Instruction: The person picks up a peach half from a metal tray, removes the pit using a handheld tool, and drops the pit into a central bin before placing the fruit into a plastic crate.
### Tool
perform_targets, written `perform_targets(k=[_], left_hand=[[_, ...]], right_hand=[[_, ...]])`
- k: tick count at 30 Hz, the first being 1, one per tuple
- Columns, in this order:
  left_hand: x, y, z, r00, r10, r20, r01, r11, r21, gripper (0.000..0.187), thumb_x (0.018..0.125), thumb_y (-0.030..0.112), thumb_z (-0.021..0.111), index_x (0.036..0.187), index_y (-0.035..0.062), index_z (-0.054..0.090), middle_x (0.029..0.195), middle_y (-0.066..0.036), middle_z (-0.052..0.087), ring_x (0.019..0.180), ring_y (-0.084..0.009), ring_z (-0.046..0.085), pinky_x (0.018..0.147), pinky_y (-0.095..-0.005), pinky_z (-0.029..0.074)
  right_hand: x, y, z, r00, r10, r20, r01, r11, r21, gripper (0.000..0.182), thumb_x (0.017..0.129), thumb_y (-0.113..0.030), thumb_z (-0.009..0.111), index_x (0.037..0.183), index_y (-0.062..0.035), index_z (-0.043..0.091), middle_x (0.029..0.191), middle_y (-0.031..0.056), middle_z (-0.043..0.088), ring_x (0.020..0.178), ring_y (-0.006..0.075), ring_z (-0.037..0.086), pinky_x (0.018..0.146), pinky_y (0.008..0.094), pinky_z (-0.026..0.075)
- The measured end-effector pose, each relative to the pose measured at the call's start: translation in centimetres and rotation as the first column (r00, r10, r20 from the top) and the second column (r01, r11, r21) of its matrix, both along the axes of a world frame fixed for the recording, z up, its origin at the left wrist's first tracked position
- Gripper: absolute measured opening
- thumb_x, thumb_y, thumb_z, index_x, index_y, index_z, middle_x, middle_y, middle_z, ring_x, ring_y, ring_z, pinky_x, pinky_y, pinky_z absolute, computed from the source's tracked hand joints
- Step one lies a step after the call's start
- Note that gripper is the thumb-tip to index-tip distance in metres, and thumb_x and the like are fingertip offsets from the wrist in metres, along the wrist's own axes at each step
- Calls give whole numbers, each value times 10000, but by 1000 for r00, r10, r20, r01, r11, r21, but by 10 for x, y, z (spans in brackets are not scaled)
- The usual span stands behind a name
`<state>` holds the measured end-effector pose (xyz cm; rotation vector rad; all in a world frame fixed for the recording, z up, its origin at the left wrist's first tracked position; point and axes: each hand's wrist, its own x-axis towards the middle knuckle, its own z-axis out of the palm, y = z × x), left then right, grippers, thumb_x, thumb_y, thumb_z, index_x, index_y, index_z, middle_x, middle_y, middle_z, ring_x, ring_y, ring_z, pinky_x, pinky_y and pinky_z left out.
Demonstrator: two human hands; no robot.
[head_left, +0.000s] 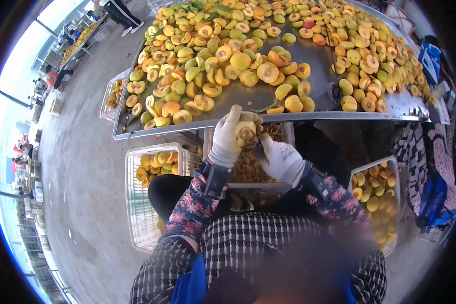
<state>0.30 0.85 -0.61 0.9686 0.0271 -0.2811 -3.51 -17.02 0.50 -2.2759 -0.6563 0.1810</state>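
Observation:
Both my hands wear white gloves and meet just off the near edge of the metal table (228,120). My left hand (231,133) holds a halved yellow fruit (245,133), its cut side turned up. My right hand (280,156) is closed at the fruit's right side, around something thin and dark that is too small to make out. Beneath my hands a crate (288,133) holds brownish pits and scraps. Many halved yellow and green fruits (240,61) lie heaped on the table.
A white crate of fruit halves (132,202) stands at my left, another crate (396,195) at my right. A smaller crate (105,107) sits by the table's left corner. Blue and patterned cloth (433,200) hangs at far right. Other people are at far left; one stands (121,15) beyond the table.

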Motion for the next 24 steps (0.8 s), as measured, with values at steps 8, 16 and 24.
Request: perform_targets(k=[8,16,24], left_hand=[[-10,-17,2,972,199,-128,-217,965,-144,562,971,539,417,966,-4,565,939,-159,621,883,-285,637,763,-424,567],[-4,-13,7,978,92,-186,-49,973,224,492,946,433,556,819,-39,611,811,-187,654,698,-270,658,626,-352,570],[-6,-18,10,977,175,-119,-140,955,262,464,937,383,592,791,-56,617,766,-189,659,645,-265,662,571,-324,551]], right_hand=[[4,-4,-9,999,19,-39,-19,1000,-3,355,854,-212,615,1094,-16,440,769,246,621,738,422,624,642,488,481],[1,-9,-16,995,55,-84,-65,992,-110,346,940,-276,515,1130,6,451,813,259,640,782,429,629,693,491,477],[-6,-5,-14,969,73,-234,-36,987,159,395,932,-282,525,1208,-13,437,899,269,643,870,432,616,741,484,476]])
